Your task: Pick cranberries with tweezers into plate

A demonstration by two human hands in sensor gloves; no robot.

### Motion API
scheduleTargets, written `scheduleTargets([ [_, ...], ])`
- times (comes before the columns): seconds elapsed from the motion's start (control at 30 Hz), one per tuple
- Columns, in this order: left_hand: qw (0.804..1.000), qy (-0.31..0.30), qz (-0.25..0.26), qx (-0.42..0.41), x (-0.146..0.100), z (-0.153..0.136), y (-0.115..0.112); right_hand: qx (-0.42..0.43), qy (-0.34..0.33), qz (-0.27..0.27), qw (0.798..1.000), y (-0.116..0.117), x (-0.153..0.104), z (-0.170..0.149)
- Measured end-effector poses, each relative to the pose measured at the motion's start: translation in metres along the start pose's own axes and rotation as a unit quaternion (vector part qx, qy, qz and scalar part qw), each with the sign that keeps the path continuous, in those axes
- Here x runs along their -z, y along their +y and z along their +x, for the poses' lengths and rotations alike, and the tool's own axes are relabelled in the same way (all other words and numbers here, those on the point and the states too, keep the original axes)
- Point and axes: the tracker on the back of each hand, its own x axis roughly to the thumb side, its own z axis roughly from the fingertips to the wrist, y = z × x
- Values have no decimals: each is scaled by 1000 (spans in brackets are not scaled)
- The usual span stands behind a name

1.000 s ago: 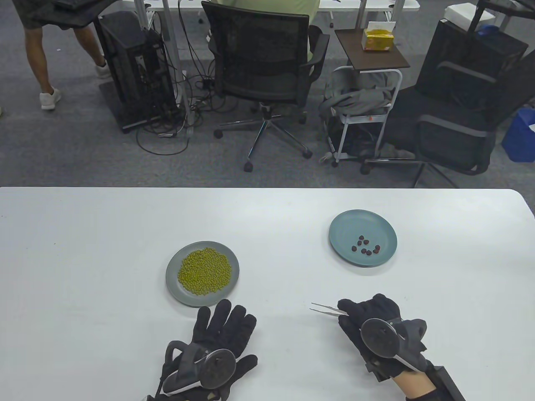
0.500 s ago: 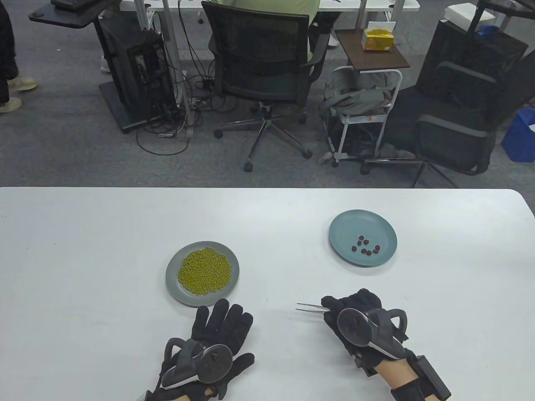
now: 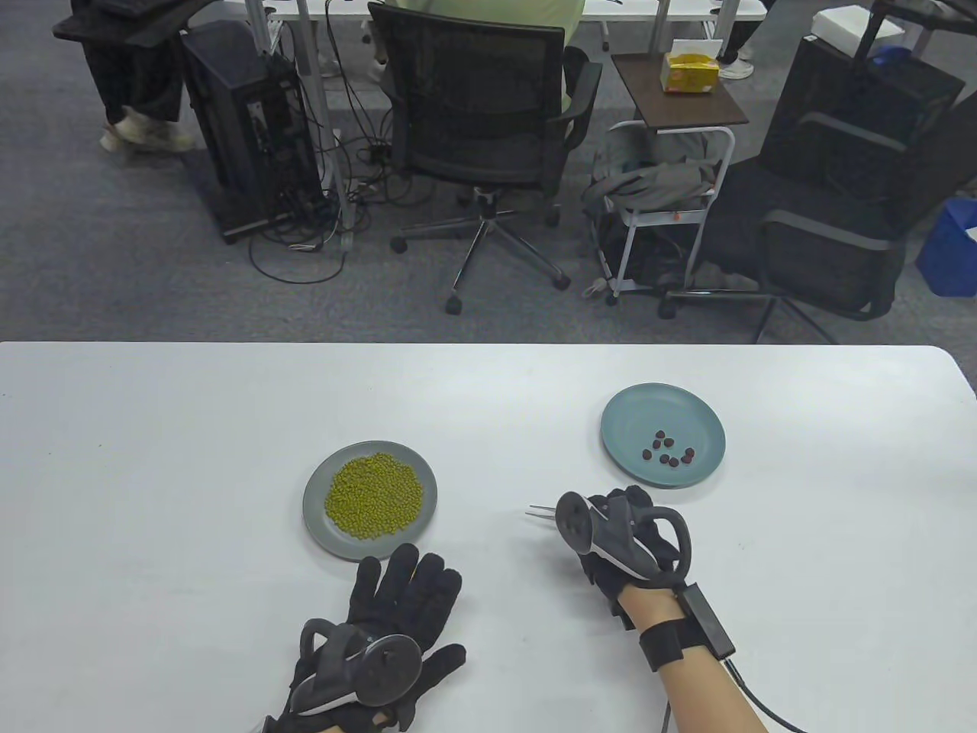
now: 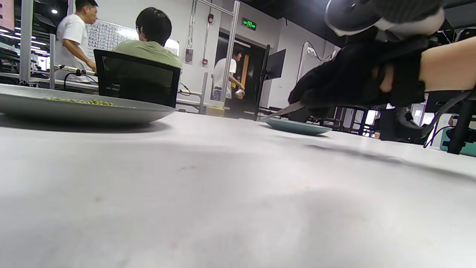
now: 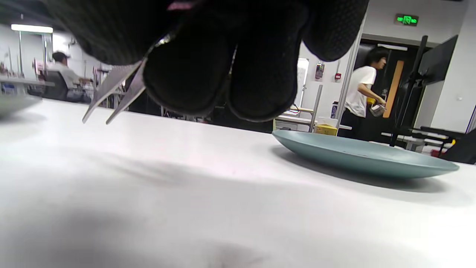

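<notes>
A blue-green plate (image 3: 622,416) on the right holds several dark cranberries (image 3: 669,450). My right hand (image 3: 622,538) grips metal tweezers (image 3: 543,512) whose open tips point left, just above the table, below and left of that plate. The tweezers (image 5: 111,91) and the plate (image 5: 364,154) also show in the right wrist view, with nothing between the tips. My left hand (image 3: 401,611) rests flat on the table, fingers spread, just below a grey plate (image 3: 317,527) of green beans (image 3: 374,495).
The white table (image 3: 153,427) has its far edge at mid-frame. Beyond it stand office chairs (image 3: 488,114), a computer tower (image 3: 252,130) with cables, and a small side table (image 3: 675,92). People move in the background.
My right hand has lifted and moved up and left toward the blue-green plate, rolling so the tracker faces left. The tweezers went with it. My left hand stayed put.
</notes>
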Motion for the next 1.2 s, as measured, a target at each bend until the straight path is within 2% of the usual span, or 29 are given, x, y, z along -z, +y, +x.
scheduleTargets([
  [0.27, 1000, -1, 1, -4, 0, -1, 1, -77, 6, 5, 997, 11, 14, 24],
  [0.43, 1000, 0, 1, -3, 0, -1, 2, -122, 37, 37, 991, 20, 21, 33],
  [0.5, 1000, 0, -2, -3, 0, -2, 2, -108, 46, 44, 992, 21, 19, 32],
  [0.63, 1000, 5, 2, -5, -2, -8, 3, -69, 41, 32, 996, 7, 10, 26],
  [0.87, 1000, 7, 3, -5, -2, -9, 4, 63, 12, -32, 997, -36, -31, -3],
  [1.03, 1000, 6, 9, -2, -3, -7, 5, 83, -2, -68, 994, -54, -62, -21],
  [1.2, 1000, 7, 9, 1, -3, -6, 4, 99, -46, -114, 987, -63, -104, -31],
])
